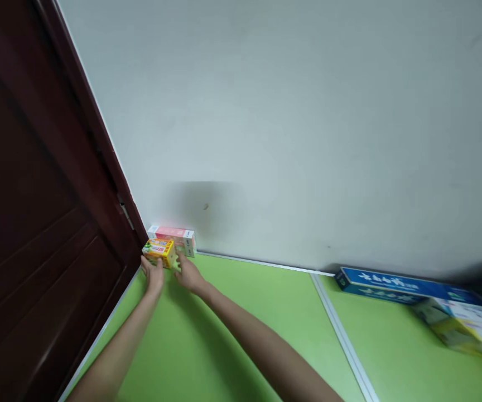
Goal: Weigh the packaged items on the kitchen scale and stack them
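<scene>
A small yellow and orange box [159, 251] stands on the green surface [224, 312] in the corner by the dark door. Directly behind it, against the wall, is a pink and white box [174, 233]. My left hand [153, 273] is at the near left side of the yellow box, fingers apart and touching or almost touching it. At its right side is my right hand [188, 273], with the fingers partly spread beside the box; a firm grip does not show.
A dark red door [35, 223] borders the left side. Along the pale wall [287, 139] at right lies a long blue box [400, 285], with a blurred white and yellow box [467, 326] before it. A white strip [343, 335] crosses the green surface.
</scene>
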`<move>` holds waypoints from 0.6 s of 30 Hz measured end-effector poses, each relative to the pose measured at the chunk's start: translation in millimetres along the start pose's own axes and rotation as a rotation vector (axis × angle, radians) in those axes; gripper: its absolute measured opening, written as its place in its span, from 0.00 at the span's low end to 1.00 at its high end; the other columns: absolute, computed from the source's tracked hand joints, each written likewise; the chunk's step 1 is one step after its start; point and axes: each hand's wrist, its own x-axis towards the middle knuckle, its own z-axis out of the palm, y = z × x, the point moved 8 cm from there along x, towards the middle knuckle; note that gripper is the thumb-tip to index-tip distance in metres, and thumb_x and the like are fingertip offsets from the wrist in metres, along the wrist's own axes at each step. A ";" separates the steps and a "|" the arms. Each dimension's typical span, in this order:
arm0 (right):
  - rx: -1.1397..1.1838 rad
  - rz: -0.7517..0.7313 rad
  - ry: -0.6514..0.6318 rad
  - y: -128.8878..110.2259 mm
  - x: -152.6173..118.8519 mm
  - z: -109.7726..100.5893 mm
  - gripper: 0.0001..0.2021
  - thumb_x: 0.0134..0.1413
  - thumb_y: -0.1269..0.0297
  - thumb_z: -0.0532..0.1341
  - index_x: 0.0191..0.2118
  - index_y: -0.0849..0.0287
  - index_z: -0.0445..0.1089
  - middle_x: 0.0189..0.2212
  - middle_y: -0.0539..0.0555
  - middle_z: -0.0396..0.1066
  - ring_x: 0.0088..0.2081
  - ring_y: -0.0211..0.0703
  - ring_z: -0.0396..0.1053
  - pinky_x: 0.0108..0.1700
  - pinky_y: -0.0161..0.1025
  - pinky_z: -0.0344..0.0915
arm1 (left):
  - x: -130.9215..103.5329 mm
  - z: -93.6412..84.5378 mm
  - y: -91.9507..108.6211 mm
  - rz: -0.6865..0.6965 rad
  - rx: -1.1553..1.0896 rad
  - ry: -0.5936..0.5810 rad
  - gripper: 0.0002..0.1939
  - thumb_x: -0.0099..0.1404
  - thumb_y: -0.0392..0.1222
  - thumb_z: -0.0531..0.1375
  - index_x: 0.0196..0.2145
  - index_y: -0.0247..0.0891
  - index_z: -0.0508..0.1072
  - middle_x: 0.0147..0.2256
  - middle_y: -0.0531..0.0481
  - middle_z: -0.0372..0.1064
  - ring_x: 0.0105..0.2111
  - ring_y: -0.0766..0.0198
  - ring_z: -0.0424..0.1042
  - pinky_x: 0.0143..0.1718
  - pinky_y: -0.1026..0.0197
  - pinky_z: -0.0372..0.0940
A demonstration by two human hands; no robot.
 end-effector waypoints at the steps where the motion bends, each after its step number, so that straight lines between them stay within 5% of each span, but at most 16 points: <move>1: 0.025 -0.005 -0.034 5.7 -20.0 -5.4 0.21 0.55 0.73 0.58 0.55 0.64 0.60 0.48 0.61 0.70 0.44 0.46 0.71 0.46 0.44 0.68 | -20.4 3.6 4.9 0.005 -0.008 -0.026 0.24 0.66 0.36 0.49 0.58 0.27 0.53 0.62 0.30 0.41 0.63 0.42 0.41 0.60 0.39 0.46; 4: 0.088 0.006 -0.131 28.1 -95.8 -29.4 0.14 0.53 0.76 0.56 0.47 0.66 0.69 0.37 0.58 0.76 0.37 0.43 0.73 0.40 0.38 0.69 | -95.1 30.7 29.6 0.081 -0.082 -0.272 0.20 0.60 0.32 0.53 0.51 0.31 0.64 0.60 0.36 0.52 0.62 0.49 0.49 0.61 0.49 0.50; 7: 0.136 0.050 -0.157 45.8 -181.1 -66.1 0.10 0.54 0.72 0.56 0.40 0.62 0.74 0.36 0.53 0.77 0.36 0.41 0.74 0.41 0.37 0.70 | -181.2 63.6 75.8 0.245 -0.182 -0.696 0.15 0.58 0.33 0.56 0.44 0.39 0.71 0.51 0.44 0.67 0.54 0.55 0.64 0.57 0.52 0.58; 11: 0.052 0.073 -0.054 55.6 -276.4 -126.5 0.11 0.55 0.69 0.56 0.41 0.56 0.74 0.40 0.50 0.76 0.41 0.39 0.73 0.45 0.35 0.68 | -278.3 95.7 140.0 0.412 -0.205 -1.180 0.19 0.64 0.40 0.52 0.53 0.47 0.64 0.54 0.46 0.64 0.54 0.56 0.64 0.56 0.46 0.60; 14: -0.209 0.149 0.075 76.5 -328.1 -179.5 0.12 0.53 0.72 0.58 0.42 0.54 0.73 0.42 0.49 0.76 0.44 0.38 0.71 0.49 0.32 0.66 | -320.4 123.4 175.8 0.422 -0.158 -1.307 0.21 0.65 0.42 0.52 0.56 0.50 0.62 0.57 0.47 0.61 0.56 0.55 0.61 0.58 0.44 0.57; 18: -0.418 0.309 0.247 127.7 -373.2 -260.5 0.18 0.50 0.75 0.58 0.49 0.64 0.69 0.47 0.62 0.71 0.51 0.48 0.66 0.54 0.43 0.62 | -350.7 166.1 228.3 0.582 -0.078 -1.284 0.21 0.64 0.40 0.51 0.55 0.46 0.64 0.58 0.47 0.59 0.59 0.53 0.58 0.61 0.43 0.51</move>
